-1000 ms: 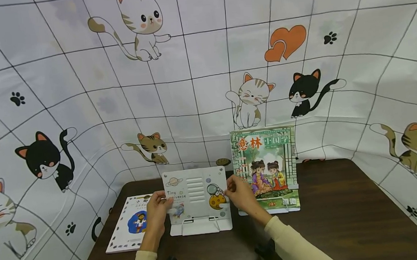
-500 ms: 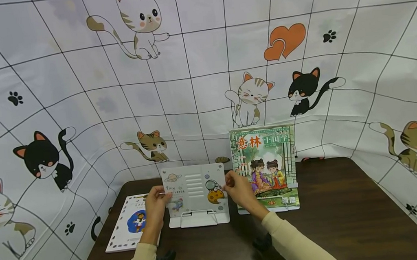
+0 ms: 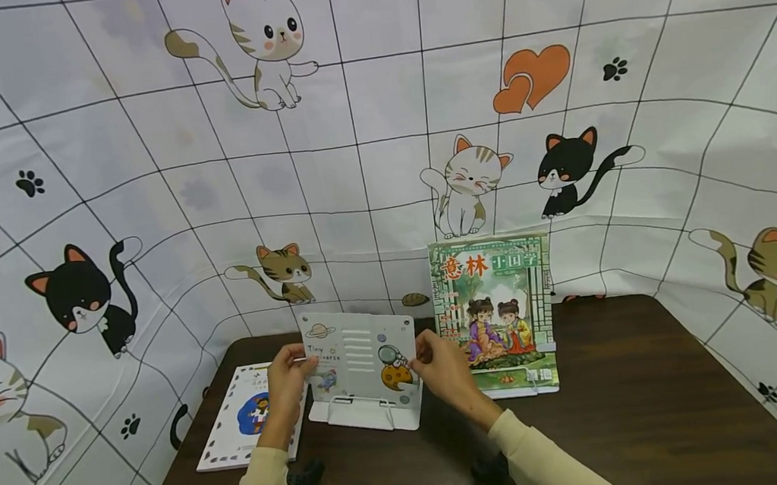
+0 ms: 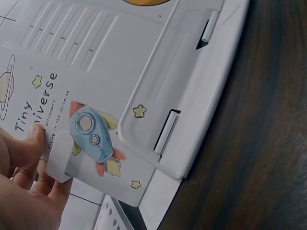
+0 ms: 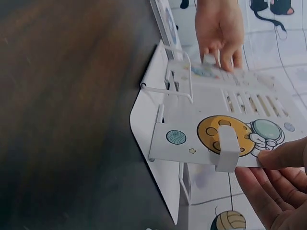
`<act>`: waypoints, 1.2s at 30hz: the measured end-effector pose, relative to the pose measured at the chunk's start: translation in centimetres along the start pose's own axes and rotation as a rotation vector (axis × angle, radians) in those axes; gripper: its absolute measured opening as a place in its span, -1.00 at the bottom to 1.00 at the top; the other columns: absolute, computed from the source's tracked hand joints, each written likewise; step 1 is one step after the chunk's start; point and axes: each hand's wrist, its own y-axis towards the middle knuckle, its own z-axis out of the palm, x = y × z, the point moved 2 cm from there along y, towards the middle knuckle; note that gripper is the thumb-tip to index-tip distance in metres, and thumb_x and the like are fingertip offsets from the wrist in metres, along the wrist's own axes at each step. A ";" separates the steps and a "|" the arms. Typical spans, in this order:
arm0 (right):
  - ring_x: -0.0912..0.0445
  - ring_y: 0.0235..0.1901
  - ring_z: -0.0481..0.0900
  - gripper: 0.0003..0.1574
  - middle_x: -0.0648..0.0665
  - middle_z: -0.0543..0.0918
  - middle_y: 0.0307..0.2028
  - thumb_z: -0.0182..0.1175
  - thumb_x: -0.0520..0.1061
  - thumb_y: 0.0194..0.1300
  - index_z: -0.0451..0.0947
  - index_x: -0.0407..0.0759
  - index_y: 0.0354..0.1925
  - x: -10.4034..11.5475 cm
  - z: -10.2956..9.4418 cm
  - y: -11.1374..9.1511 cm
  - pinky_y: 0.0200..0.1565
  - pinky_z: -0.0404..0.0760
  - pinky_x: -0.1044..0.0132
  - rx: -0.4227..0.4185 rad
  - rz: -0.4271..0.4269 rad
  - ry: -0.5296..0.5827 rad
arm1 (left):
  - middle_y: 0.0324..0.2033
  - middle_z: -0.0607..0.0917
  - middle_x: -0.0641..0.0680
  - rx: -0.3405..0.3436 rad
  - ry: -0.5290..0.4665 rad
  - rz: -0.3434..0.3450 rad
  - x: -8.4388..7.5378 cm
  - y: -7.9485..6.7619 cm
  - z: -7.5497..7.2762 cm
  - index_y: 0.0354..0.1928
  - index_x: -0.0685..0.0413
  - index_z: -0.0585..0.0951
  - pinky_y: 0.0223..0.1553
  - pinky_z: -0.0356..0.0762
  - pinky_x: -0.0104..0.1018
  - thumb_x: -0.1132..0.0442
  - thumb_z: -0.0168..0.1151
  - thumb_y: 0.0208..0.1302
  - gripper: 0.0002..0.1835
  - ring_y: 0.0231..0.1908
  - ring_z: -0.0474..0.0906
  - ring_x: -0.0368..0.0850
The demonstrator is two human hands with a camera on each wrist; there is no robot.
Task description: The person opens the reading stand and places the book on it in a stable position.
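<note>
A white metal book stand [image 3: 356, 351], printed with "Tiny Universe", a rocket and an astronaut, is held upright between both hands. My left hand [image 3: 286, 391] pinches its left edge, thumb on the front and fingers behind, near a white side clip [image 4: 60, 156]. On the right edge my right hand [image 3: 445, 371] pinches it the same way, beside the other clip [image 5: 227, 147]. The wire page holder [image 5: 172, 76] is at the bottom ledge, where the stand is near the table. No book rests on this stand.
To the right, a green magazine [image 3: 504, 317] stands upright on another white stand. A white book with a blue picture [image 3: 235, 430] lies on the dark table [image 3: 648, 405] at left. A cat-printed cloth [image 3: 384, 182] hangs behind.
The stand first rises slightly, then turns so its right side comes nearer and lower. Both hands keep their grip and shift a little left. The magazine and book stay put.
</note>
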 end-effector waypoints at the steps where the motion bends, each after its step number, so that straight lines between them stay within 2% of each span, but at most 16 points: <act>1: 0.17 -0.42 0.65 -0.74 -0.04 0.70 -0.41 0.49 -0.34 0.23 0.58 -0.16 -0.24 0.1 0.0 -0.3 -0.41 0.55 0.38 -0.004 -0.014 0.000 | -0.08 0.76 0.15 0.006 0.006 0.004 0.0 0.1 0.0 0.13 0.33 0.61 -0.17 0.58 -0.40 0.45 0.33 0.43 -0.71 -0.27 0.65 -0.40; 6: 0.10 -0.39 0.75 -0.68 -0.04 0.74 -0.42 0.50 -0.37 0.19 0.52 -0.14 -0.29 0.7 0.6 -1.4 -0.40 0.58 0.40 -0.001 -0.074 0.010 | -0.04 0.73 0.17 0.050 0.047 0.020 0.0 1.2 0.0 0.19 0.28 0.61 -0.09 0.56 -0.41 0.42 0.31 0.47 -0.69 -0.19 0.63 -0.34; 11: 0.07 -0.34 0.79 -0.66 -0.07 0.76 -0.39 0.47 -0.40 0.21 0.47 -0.16 -0.32 1.6 1.1 -2.5 -0.36 0.69 0.40 0.038 -0.109 0.058 | 0.12 0.65 0.26 0.116 0.073 0.022 -0.1 2.3 0.4 0.32 0.27 0.54 0.02 0.53 -0.43 0.38 0.29 0.51 -0.60 0.01 0.60 -0.17; 18: 0.10 -0.28 0.79 -0.66 -0.05 0.77 -0.36 0.47 -0.37 0.26 0.47 -0.11 -0.29 3.0 2.2 -3.5 -0.31 0.73 0.41 0.105 -0.158 0.058 | 0.19 0.62 0.35 0.180 0.099 0.026 -1.0 3.6 1.7 0.35 0.32 0.51 0.23 0.53 -0.07 0.42 0.22 0.54 -0.59 0.19 0.57 0.16; 21: 0.11 -0.28 0.80 -0.66 -0.05 0.77 -0.38 0.49 -0.35 0.25 0.49 -0.11 -0.28 3.7 2.6 -3.6 -0.31 0.72 0.42 0.126 -0.178 0.051 | 0.22 0.60 0.40 0.210 0.102 0.040 -1.3 4.1 2.3 0.35 0.34 0.51 0.25 0.52 0.00 0.45 0.18 0.55 -0.61 0.23 0.54 0.24; 26: 0.11 -0.29 0.79 -0.69 -0.07 0.74 -0.38 0.50 -0.34 0.26 0.51 -0.16 -0.27 4.6 3.5 -3.7 -0.32 0.69 0.49 0.159 -0.208 0.087 | 0.27 0.57 0.43 0.264 0.109 0.047 -1.6 5.3 3.2 0.34 0.36 0.51 0.27 0.53 0.03 0.50 0.13 0.55 -0.61 0.29 0.50 0.30; 31: 0.20 -0.26 0.77 -0.68 -0.06 0.73 -0.31 0.50 -0.29 0.29 0.49 -0.13 -0.30 5.1 4.9 -3.5 -0.28 0.65 0.55 0.174 -0.259 0.056 | 0.26 0.57 0.44 0.300 0.122 0.066 -1.6 6.3 3.7 0.33 0.39 0.52 0.34 0.50 0.13 0.52 0.09 0.55 -0.63 0.31 0.49 0.31; 36: 0.31 -0.24 0.72 -0.68 -0.02 0.71 -0.26 0.49 -0.24 0.33 0.48 -0.08 -0.28 5.7 6.3 -3.2 -0.25 0.62 0.61 0.216 -0.249 0.043 | 0.32 0.54 0.45 0.351 0.125 0.086 -1.9 6.8 4.0 0.39 0.38 0.48 0.42 0.43 0.20 0.53 0.02 0.57 -0.58 0.36 0.46 0.35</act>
